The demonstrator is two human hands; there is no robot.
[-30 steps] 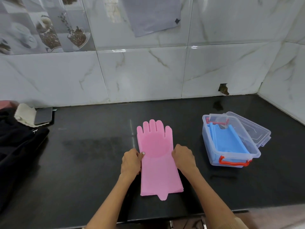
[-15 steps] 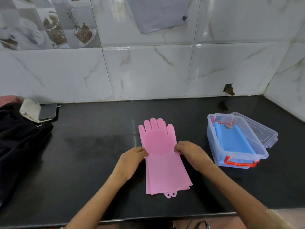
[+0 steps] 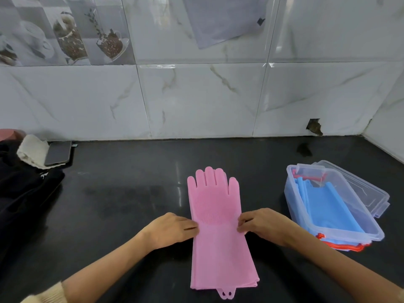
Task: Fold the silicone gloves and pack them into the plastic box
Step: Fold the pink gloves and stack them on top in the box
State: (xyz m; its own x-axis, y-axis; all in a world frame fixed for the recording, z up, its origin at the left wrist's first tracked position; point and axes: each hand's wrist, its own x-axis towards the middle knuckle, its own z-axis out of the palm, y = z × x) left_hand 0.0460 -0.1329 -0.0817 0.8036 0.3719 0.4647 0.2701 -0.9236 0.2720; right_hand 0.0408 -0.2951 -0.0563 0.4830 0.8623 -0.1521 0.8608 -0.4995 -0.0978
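Note:
Two pink silicone gloves [image 3: 220, 246] lie flat, one stacked on the other, on the black counter [image 3: 122, 193]. Their fingers point toward the wall and their cuffs toward me. My left hand [image 3: 172, 229] pinches the stack's left edge just below the palm pad. Level with it, my right hand [image 3: 262, 225] pinches the right edge. The clear plastic box [image 3: 293, 193] with red handles stands to the right, its lid [image 3: 363, 193] swung open behind it. Folded blue gloves [image 3: 328, 206] lie inside it.
A black garment [image 3: 24, 193] covers the counter's left end, with a pale cloth [image 3: 32, 149] and a phone [image 3: 58, 153] on it near the wall. Marble tile walls close off the back and the right corner. The counter's front edge is just below the cuffs.
My hands went from lying curled beside the gloves to pinching their side edges. The gloves stay flat, and the cuffs now show two slightly offset layers.

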